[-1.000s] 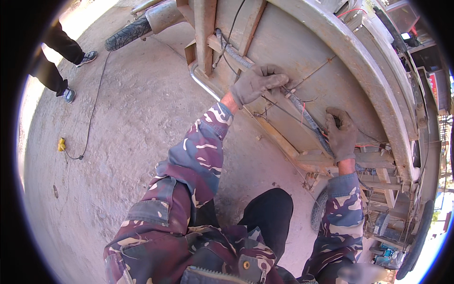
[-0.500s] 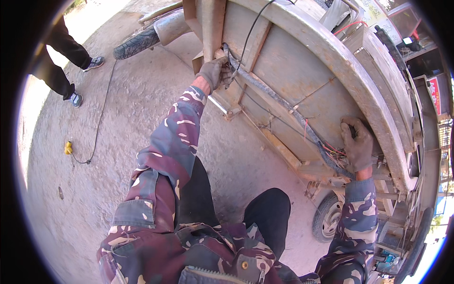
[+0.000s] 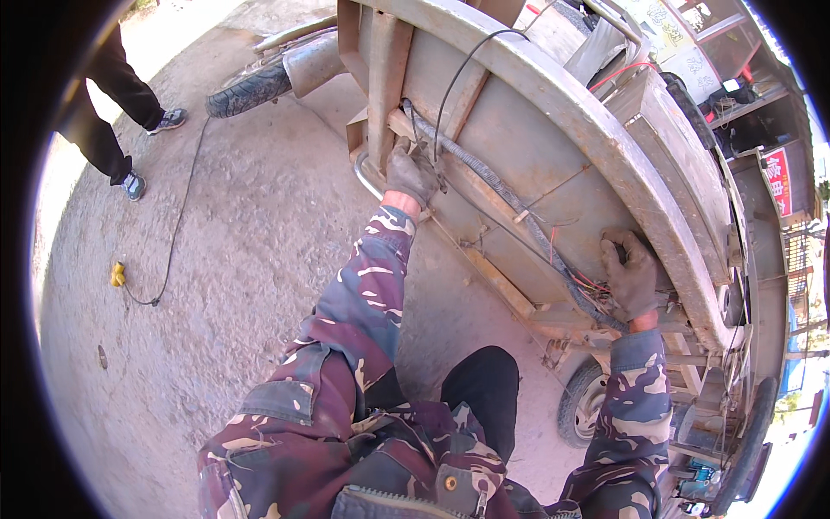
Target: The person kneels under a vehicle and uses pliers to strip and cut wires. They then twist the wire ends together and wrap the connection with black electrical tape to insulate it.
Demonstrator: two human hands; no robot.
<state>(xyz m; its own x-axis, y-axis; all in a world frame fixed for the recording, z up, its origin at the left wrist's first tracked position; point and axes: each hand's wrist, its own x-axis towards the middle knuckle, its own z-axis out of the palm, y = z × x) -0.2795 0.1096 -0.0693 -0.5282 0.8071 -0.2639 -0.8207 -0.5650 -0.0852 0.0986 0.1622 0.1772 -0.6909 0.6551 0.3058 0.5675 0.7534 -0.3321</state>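
Observation:
My left hand (image 3: 413,176), in a grey work glove, is closed around a thin black wire (image 3: 438,121) beside a metal upright of a tipped-up cart bed (image 3: 519,121). A grey wrapped wiring harness (image 3: 493,182) runs slantwise along the bed's underside, its upper end just above this hand. My right hand (image 3: 629,270), gloved too, is by the bed's lower right part with its fingers curled; what they hold, if anything, is hidden. Loose red wires (image 3: 590,284) come out of the harness next to it.
A wheel (image 3: 584,402) stands below the bed and another tyre (image 3: 249,89) lies at the upper left. Someone stands at the far left, only legs and shoes (image 3: 134,184) showing. A black cord (image 3: 179,221) with a yellow end piece (image 3: 118,274) lies on the concrete ground (image 3: 233,251).
My left hand has come down and to the right, away from the harness's upper end. My right hand keeps its curled pose by the panel, while the whole view has shifted slightly.

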